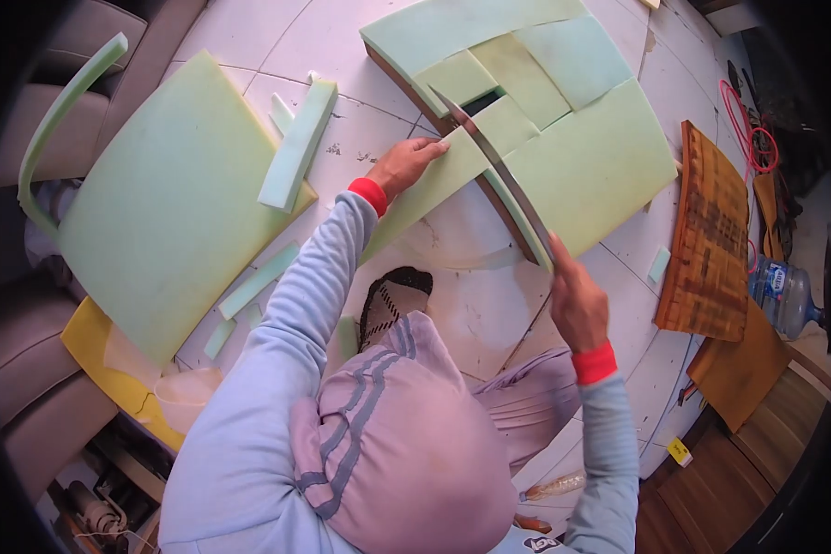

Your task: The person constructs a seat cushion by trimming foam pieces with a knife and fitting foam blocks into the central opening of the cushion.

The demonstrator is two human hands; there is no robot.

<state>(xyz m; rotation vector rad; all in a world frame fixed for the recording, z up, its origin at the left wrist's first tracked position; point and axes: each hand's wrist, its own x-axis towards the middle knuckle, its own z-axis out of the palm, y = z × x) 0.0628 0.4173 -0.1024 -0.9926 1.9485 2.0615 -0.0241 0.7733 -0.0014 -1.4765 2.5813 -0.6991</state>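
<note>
My left hand [404,167] has its fingers on the upper part of a long pale green foam strip [434,189], which slants from upper right to lower left. In my right hand [577,297] is the lower end of a long, thin blade [508,175]. The blade crosses the strip near its upper end and points up and left over a foam-covered panel [591,171]. Several foam pieces lie fitted together on that panel, with a small dark gap [483,102] between them beside the blade.
A large foam sheet [171,198] lies on the tiled floor at left, with a foam block [298,143] on its edge. Stained brown board [706,235], water bottle [785,295] and red cord [737,120] are at right. My foot [395,300] is below the strip.
</note>
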